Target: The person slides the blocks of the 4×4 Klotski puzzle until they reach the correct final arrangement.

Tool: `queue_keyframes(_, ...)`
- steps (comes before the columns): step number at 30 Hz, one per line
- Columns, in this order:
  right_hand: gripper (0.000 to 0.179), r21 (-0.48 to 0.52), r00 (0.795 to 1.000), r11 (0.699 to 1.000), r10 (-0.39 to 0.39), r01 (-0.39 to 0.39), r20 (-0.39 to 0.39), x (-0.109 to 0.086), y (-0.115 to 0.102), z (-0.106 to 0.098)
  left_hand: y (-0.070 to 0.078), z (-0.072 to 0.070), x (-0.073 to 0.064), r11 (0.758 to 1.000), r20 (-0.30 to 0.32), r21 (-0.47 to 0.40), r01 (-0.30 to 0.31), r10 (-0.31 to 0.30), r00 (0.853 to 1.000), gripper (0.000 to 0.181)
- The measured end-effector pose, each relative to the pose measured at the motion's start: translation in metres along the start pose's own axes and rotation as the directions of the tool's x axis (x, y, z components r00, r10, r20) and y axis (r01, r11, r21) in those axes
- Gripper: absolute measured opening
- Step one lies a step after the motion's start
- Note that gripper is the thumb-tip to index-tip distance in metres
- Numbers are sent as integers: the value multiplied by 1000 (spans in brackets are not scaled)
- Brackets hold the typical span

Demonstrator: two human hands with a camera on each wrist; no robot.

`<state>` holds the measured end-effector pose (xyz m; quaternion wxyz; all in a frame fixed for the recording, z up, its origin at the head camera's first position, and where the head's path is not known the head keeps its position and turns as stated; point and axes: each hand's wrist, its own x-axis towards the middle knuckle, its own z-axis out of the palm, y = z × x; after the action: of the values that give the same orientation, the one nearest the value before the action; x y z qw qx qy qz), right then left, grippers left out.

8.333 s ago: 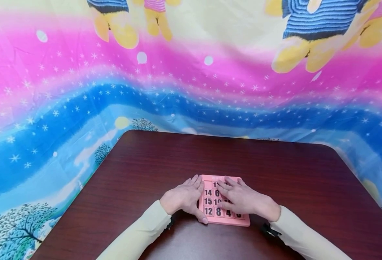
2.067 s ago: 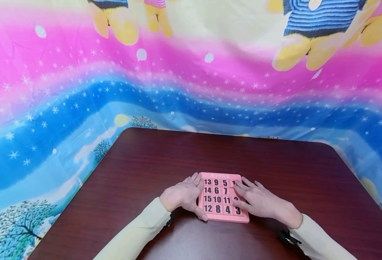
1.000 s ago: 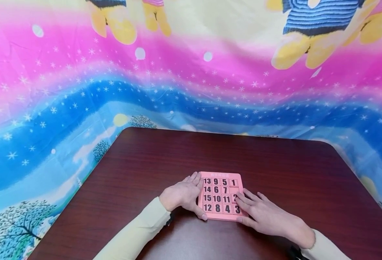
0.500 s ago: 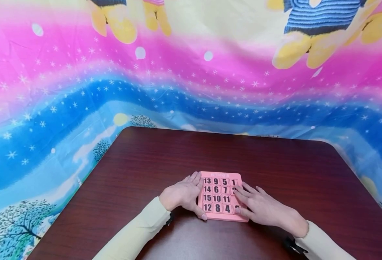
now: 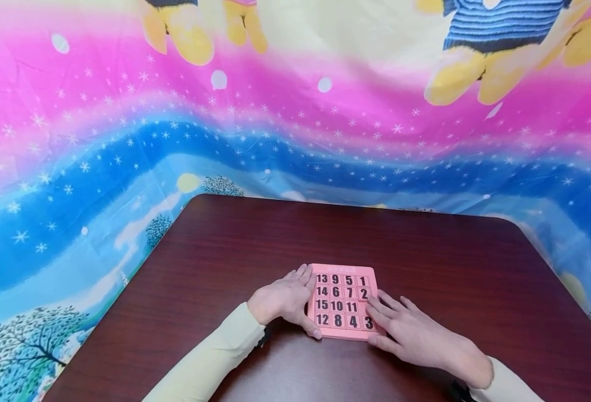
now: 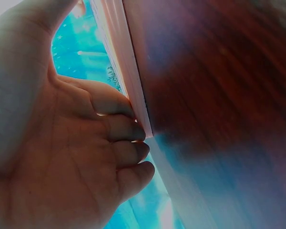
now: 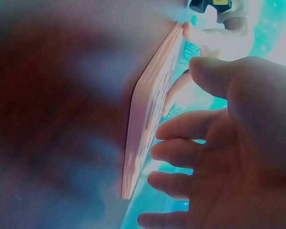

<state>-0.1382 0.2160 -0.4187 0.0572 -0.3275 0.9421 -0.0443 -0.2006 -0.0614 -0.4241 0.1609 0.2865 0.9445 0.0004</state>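
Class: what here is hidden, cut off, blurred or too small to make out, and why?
Head view: white lettering on the pink board, too small and blurred.
Head view: part of the gap right of tile 11, behind the right hand.
Head view: tops of the printed figures, cut by the upper edge.
Right wrist view: the board's top face, seen nearly edge-on.

Two grips, one left hand point(image 5: 282, 301) and one right hand point(image 5: 418, 336); two pale sleeves point(image 5: 210, 349). One pink puzzle board point(image 5: 345, 335), fifteen number tiles point(image 5: 337, 306): four each in three rows, three in the remaining row. One table point(image 5: 350, 234), one printed backdrop point(image 5: 275, 139).
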Motion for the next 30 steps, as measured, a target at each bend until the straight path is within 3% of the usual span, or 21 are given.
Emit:
queue_keyframes(10, 67, -7, 999, 999, -44, 44, -3, -21, -12, 6, -1, 1, 2, 1000, 9, -4, -2, 2, 1000, 131)
queue_keyframes(19, 72, 56, 998, 998, -5, 1, 70, -26, -15, 5, -1, 0, 2, 1000, -2, -17, -7, 6, 1000, 131)
queue_keyframes(30, 66, -32, 999, 998, -53, 52, -10, -20, -12, 7, -1, 0, 0, 1000, 2, -22, -4, 4, 1000, 131)
